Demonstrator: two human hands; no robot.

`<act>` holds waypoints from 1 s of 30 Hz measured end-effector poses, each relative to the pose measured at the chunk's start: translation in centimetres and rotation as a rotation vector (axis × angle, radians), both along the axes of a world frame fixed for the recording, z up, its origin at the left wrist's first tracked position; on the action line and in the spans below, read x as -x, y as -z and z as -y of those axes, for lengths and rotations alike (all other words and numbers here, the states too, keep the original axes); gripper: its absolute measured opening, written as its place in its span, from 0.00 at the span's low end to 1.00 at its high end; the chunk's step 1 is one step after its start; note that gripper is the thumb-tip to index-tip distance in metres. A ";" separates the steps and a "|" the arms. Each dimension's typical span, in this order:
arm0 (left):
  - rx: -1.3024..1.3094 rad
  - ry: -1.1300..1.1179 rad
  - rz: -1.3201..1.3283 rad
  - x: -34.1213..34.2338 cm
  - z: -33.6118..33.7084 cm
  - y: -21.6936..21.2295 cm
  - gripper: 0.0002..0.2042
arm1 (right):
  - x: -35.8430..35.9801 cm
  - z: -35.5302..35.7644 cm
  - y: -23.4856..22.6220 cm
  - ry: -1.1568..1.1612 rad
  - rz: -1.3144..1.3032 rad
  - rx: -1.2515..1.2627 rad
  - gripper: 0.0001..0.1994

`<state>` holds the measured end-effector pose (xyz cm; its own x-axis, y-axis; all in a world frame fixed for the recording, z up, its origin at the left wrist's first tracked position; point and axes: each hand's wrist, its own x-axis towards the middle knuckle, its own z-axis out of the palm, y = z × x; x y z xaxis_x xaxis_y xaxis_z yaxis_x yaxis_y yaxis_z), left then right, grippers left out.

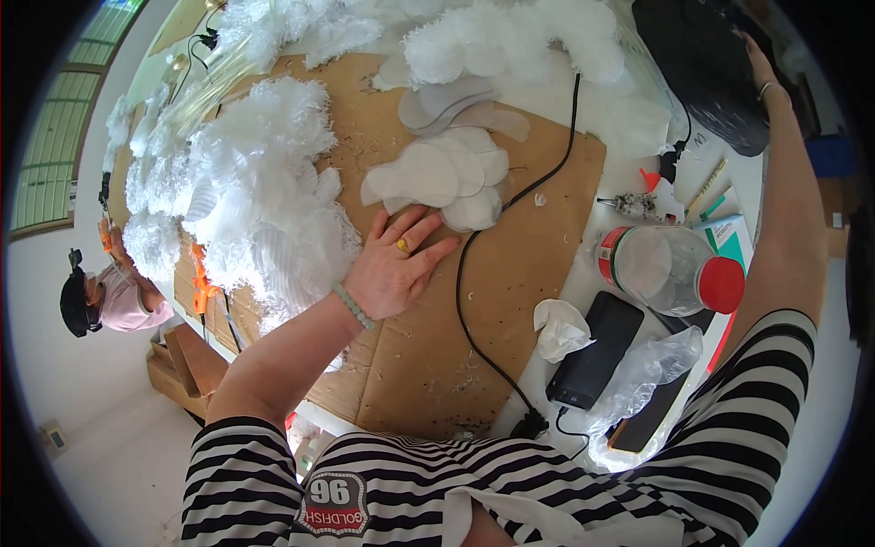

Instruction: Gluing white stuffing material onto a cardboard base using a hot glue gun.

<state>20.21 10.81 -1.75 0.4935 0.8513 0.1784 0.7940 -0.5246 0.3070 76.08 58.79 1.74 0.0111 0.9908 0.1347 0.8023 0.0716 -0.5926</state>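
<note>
My left hand rests open on a sheet of brown cardboard, palm down with fingers spread. Its fingertips touch or nearly touch a loose pile of thin white petal-shaped pieces. Beyond the pile lie several translucent greyish rounded pieces. To the left of this hand is a big heap of white fluffy, feathery material. At the far right, my right hand reaches out against a black bag-like thing; its fingers are partly hidden, so its grip is unclear.
A clear jar with a red lid, black phone, crumpled tissue and clear plastic bag sit at right. A black cable crosses the cardboard. A glue gun lies beyond the jar. Another person works at far left.
</note>
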 end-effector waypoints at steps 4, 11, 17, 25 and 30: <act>-0.003 -0.018 -0.016 0.8 0.5 -0.3 0.20 | 6.7 4.8 -0.1 -0.008 0.384 -0.283 0.22; 0.002 0.000 0.005 0.5 0.0 -0.3 0.20 | 11.4 10.8 -6.8 -0.003 0.711 -0.407 0.19; -0.016 0.005 0.023 0.1 -0.1 -0.9 0.20 | 13.2 12.5 -12.7 0.104 0.861 -0.411 0.21; -0.029 0.018 0.039 -0.1 0.3 -1.2 0.19 | 14.3 15.8 -18.1 0.106 0.620 -0.600 0.20; -0.042 0.003 0.013 0.2 0.8 -1.0 0.19 | 20.0 19.2 -20.9 0.251 0.566 -0.793 0.17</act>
